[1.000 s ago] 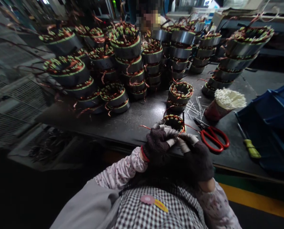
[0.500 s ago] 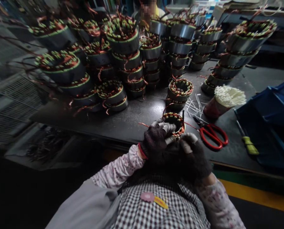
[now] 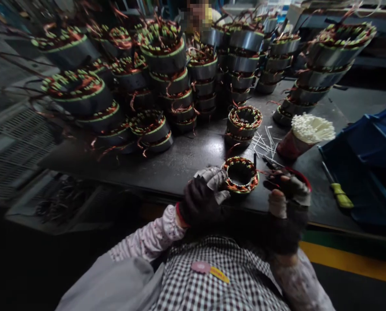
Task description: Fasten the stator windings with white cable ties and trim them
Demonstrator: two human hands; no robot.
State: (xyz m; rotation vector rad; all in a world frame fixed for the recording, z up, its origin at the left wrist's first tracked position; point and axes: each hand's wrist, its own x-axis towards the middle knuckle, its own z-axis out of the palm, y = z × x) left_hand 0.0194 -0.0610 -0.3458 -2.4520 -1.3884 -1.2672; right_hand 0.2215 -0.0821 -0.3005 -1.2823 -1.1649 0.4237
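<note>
The worktop (image 3: 186, 162) is dark, smooth and faintly shiny. The coil (image 3: 241, 175) at lower centre shows glossy copper wire. The left hand (image 3: 202, 196) and right hand (image 3: 286, 196) wear dark, rough knitted cloth gloves with pale tape on the fingertips. The stacked coils (image 3: 167, 65) at upper centre have bright metal bands.

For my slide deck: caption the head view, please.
Gloved left hand steadies a wound stator on the bench; right hand on red scissors.

I see a long dark grey work table (image 3: 186, 160) across the middle of the frame. Tall stacks of round metal rings wound with copper wire (image 3: 167, 65) fill its far side. Grey wire shelves (image 3: 14, 142) stand at the left. Blue plastic bins (image 3: 368, 147) sit at the right. A yellow line on the floor (image 3: 351, 264) runs along the lower right. The light is dim.
</note>
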